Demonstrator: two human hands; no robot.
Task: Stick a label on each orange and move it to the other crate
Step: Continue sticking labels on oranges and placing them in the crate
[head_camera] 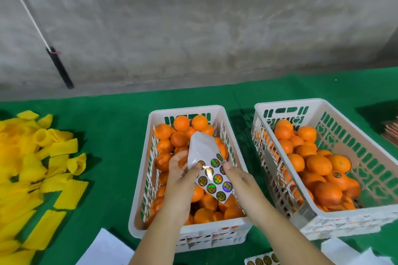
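1. Head view: both hands meet over the middle crate (224, 114), a white slotted plastic basket full of oranges (180, 123) on the green-covered bench (112, 131).
2. The left hand (179, 170) pinches the label sheet (212, 170) at its 9 o'clock edge, thumb on top, fingers curled beneath; that grip is closed on the sheet.
3. The right hand (233, 173) comes in from 4 o'clock, its fingertips on the sheet's 3 o'clock edge among the round holographic labels (whether it has one pinched cannot be told).
4. The sheet's upper part is bare backing, curling up towards 12 o'clock.
5. At 3 o'clock stands the second crate (323, 101), partly filled with oranges; one orange (339, 176) shows a dark round label.
6. At 9 o'clock lies a heap of yellow foam sleeves (32, 168).
7. At 6 o'clock, another label sheet (262, 260) and white paper (105, 249) lie on the near edge.
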